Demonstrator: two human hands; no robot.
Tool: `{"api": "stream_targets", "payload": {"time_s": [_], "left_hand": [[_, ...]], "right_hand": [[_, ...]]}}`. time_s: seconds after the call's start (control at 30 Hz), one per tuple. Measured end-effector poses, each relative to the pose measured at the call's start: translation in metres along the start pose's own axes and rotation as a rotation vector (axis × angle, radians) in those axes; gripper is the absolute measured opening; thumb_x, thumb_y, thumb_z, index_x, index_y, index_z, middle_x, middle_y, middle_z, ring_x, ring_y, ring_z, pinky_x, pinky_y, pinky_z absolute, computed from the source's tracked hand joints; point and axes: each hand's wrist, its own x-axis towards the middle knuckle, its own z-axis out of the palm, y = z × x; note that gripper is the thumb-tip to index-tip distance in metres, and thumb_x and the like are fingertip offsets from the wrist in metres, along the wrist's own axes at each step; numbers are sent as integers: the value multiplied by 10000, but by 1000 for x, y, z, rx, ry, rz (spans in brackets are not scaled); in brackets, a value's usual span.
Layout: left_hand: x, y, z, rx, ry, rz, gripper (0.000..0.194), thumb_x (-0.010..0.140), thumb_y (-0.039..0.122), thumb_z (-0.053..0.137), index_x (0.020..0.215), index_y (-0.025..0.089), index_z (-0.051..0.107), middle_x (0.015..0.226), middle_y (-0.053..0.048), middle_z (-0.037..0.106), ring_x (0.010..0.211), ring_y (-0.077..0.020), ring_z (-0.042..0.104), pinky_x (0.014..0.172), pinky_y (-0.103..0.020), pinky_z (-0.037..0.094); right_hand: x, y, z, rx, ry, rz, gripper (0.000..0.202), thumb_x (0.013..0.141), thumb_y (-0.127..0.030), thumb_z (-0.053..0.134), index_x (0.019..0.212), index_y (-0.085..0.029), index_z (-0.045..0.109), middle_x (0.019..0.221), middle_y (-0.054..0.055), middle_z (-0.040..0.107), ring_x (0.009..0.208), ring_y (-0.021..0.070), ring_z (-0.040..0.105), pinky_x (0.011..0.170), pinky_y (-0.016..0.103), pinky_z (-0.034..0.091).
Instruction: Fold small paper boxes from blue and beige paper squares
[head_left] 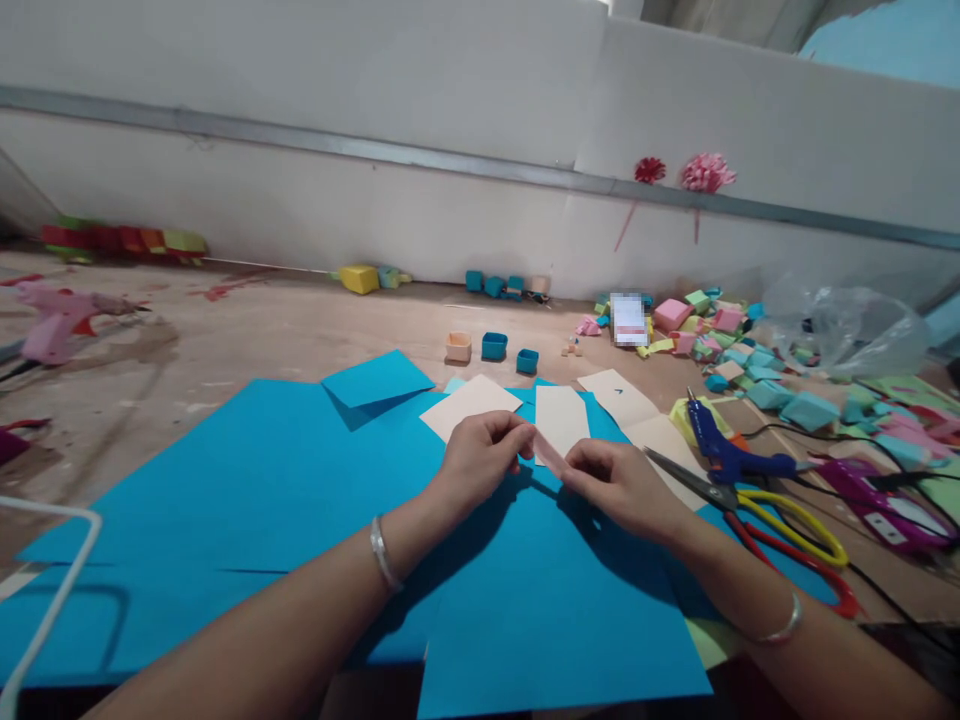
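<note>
Between my two hands stretches a narrow pale pink paper strip [550, 454]. My left hand [484, 452] pinches its upper left end, and the fingers of my right hand [619, 483] close on its lower right end. Both hands hover over large blue paper sheets [300, 480] on the table. Cream paper pieces [480, 398] lie just beyond my fingers, and a smaller blue piece [379, 378] lies to their left. Scissors [724, 494] with yellow and red handles rest open beside my right hand.
A blue glue gun [724, 450] with cables and a purple box [885, 505] sit at right, near a heap of colored paper boxes [765, 370]. Small open paper boxes [493, 346] stand ahead. A pink glue gun [56, 320] and a white bar [64, 590] are at left.
</note>
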Motion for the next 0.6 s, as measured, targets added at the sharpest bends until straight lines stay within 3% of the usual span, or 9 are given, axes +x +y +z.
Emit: {"api": "stream_targets", "payload": {"time_s": [0.07,0.17,0.27,0.37,0.43,0.5,0.6], "left_hand": [[2,-1,-5,202,59,95,279,905,331,504,756,156,662,678,-12,651,586,-119,557,571,-238,425],[4,-1,-14,700,183,257,213,870,339,617,974,172,700,971,-76,699,920,-230,609,794,-331,455],[4,0,-20,1074,170,191,449,804,419,703,1127,110,658,1149,-181,633,1109,-351,537,871,-419,437],[5,-1,-23,1154,74,59,379,826,417,664,999,81,686,1062,-214,633,1039,-382,558,771,-424,451],[7,-3,-24,1133,59,62,262,853,331,620,927,91,694,1018,-207,638,1006,-375,569,743,-415,441],[10,-6,-26,1094,76,80,194,868,241,570,894,96,696,986,-203,643,972,-357,581,733,-404,429],[12,-8,-27,1004,118,91,212,875,157,499,808,107,693,899,-188,652,892,-316,596,714,-381,410]], "right_hand": [[1,1,-3,-15,89,-8,283,855,-431,584,688,-203,578,620,-8,537,579,137,487,533,268,343],[5,6,-11,91,285,-5,293,847,-462,595,722,-197,590,651,-6,548,613,142,506,555,265,363],[9,14,-17,67,381,-35,281,868,-454,560,785,-191,616,715,14,593,672,158,544,585,269,400],[11,22,-16,-154,342,-106,224,856,-386,564,789,-195,658,951,91,655,914,232,601,699,317,457],[12,25,-12,-328,268,-176,184,843,-326,579,751,-199,676,1093,124,635,1079,279,570,797,362,463],[14,26,-10,-464,180,-239,175,852,-262,565,731,-203,676,1093,123,640,1081,274,578,830,374,459],[16,25,-10,-558,102,-297,158,842,-180,565,727,-208,668,968,86,681,927,227,624,786,339,465]]}}
